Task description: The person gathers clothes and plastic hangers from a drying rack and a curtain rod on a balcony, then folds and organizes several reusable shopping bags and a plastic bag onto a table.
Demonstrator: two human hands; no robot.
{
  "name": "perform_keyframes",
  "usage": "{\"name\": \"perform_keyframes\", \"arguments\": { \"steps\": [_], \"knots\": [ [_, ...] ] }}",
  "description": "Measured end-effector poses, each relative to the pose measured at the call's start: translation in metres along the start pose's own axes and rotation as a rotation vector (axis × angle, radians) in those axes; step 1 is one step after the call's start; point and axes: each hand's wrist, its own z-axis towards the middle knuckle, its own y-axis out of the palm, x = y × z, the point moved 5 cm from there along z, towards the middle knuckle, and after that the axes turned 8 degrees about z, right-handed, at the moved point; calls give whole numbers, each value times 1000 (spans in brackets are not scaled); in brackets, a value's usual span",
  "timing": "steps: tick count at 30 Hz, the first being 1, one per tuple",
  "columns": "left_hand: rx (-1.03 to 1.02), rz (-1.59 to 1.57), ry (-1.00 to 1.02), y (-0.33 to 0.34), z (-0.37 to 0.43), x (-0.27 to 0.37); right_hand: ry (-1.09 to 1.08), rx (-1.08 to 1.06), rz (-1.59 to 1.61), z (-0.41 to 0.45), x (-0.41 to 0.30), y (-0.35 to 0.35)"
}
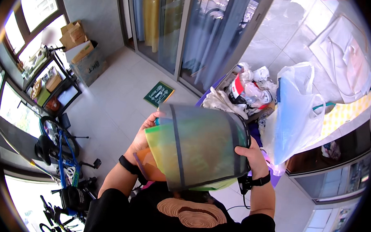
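Observation:
Both hands hold a stack of translucent sheets or pouches [202, 145] in front of the chest. The top one is greyish with dark bands, and yellow, green and orange edges show beneath it. My left hand [143, 134] grips the left upper side, its fingers partly hidden behind the layers, beside a small teal piece. My right hand [254, 157] pinches the right edge, thumb on top and fingers hidden below. Black straps circle both wrists.
A purple-edged container of white gloves [222, 100] and crumpled items lies beyond the stack. Right of it sits a clear plastic bag with blue contents [289, 112]. A green sign [159, 94] lies on the floor. A blue bicycle [62, 160], shelf [53, 84] and cardboard boxes [87, 63] stand left.

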Motion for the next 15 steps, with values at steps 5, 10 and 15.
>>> {"name": "perform_keyframes", "arguments": {
  "steps": [5, 10, 15],
  "knots": [
    [80, -133, -222, -34, -34, 5, 1, 42, 37, 16, 13, 29],
    [-68, -388, -202, -43, -44, 45, -87, 24, -92, 68, 21, 71],
    [-162, -121, 42, -61, -56, 92, -122, -53, -80, 115, 25, 125]
  ]
}}
